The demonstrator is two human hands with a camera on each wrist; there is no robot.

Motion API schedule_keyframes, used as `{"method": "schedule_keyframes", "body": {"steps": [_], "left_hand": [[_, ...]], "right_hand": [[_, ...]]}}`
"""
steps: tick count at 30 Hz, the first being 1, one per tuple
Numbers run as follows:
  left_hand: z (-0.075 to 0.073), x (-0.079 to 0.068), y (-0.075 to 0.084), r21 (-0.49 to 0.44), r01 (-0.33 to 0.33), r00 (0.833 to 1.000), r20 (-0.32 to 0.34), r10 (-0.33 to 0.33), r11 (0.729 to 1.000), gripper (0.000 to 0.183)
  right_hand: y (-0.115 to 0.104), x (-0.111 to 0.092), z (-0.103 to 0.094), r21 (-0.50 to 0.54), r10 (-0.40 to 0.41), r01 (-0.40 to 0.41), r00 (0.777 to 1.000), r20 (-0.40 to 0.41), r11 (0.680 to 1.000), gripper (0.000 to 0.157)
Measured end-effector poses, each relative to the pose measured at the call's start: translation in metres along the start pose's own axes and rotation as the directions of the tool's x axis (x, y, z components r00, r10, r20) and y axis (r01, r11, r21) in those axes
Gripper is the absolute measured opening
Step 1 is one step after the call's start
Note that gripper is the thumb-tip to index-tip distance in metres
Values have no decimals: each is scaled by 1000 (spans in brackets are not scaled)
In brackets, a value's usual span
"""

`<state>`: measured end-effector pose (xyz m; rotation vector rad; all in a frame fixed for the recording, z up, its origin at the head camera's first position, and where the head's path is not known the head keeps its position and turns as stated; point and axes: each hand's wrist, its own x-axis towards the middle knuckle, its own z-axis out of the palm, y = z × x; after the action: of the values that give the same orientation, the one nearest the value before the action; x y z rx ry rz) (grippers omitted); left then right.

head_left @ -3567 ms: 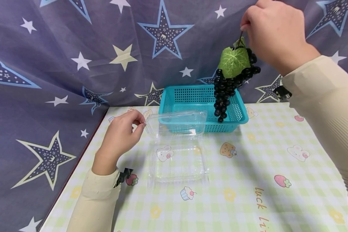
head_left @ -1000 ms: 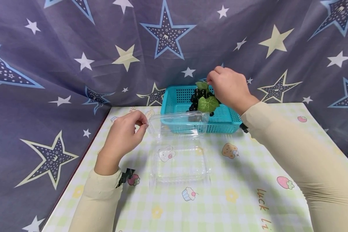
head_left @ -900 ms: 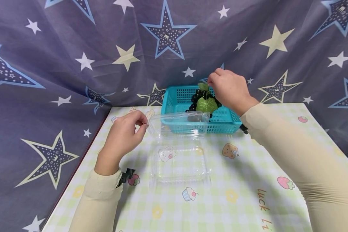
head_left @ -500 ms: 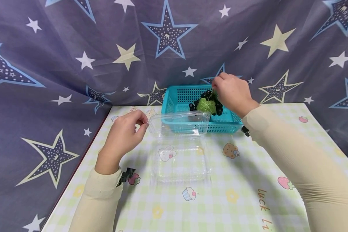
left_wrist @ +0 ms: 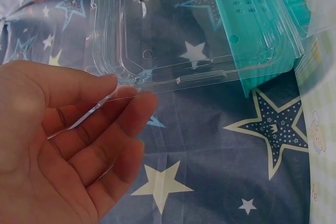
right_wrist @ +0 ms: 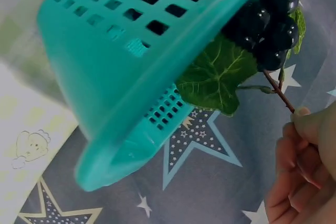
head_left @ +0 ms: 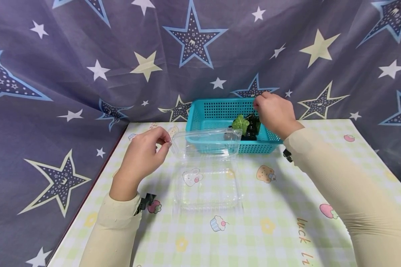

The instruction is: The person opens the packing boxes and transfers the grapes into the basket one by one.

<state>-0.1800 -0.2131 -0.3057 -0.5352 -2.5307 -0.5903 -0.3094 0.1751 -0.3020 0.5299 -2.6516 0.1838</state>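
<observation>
My right hand (head_left: pixel 274 113) pinches the brown stem (right_wrist: pixel 280 92) of a bunch of black grapes (right_wrist: pixel 270 22) with green leaves (right_wrist: pixel 218 74). In the head view the grapes (head_left: pixel 252 128) hang down inside the teal basket (head_left: pixel 200 111), partly behind its front wall and the raised lid. My left hand (head_left: pixel 143 157) pinches the corner of the lid of a clear plastic clamshell box (head_left: pixel 205 189). That lid (left_wrist: pixel 173 72) stands raised on its hinge, and the thumb and fingertips meet at its edge in the left wrist view. The lower half lies on the table.
The basket stands at the back of the table (head_left: pixel 320 178), close to the star-patterned curtain (head_left: pixel 120 37). A checked cloth with printed cartoons covers the tabletop. The raised lid overlaps the basket's front left in the head view.
From high above the basket, the right hand has come down with the grapes, first leftward, then slightly right, lowering them into the basket. The left hand and the box have stayed in place.
</observation>
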Motion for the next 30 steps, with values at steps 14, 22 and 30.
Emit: {"method": "schedule_keyframes", "body": {"steps": [14, 22, 30], "left_hand": [[1, 1, 0, -35, 10, 1000, -17, -11, 999, 7], [8, 3, -1, -57, 22, 999, -24, -23, 998, 15], [13, 4, -4, -113, 37, 998, -51, -43, 993, 19]], "right_hand": [[14, -18, 14, 32, 93, -96, 993, 69, 995, 18], [28, -31, 27, 68, 159, -168, 981, 113, 983, 25], [39, -41, 35, 100, 186, -199, 974, 126, 975, 23]]}}
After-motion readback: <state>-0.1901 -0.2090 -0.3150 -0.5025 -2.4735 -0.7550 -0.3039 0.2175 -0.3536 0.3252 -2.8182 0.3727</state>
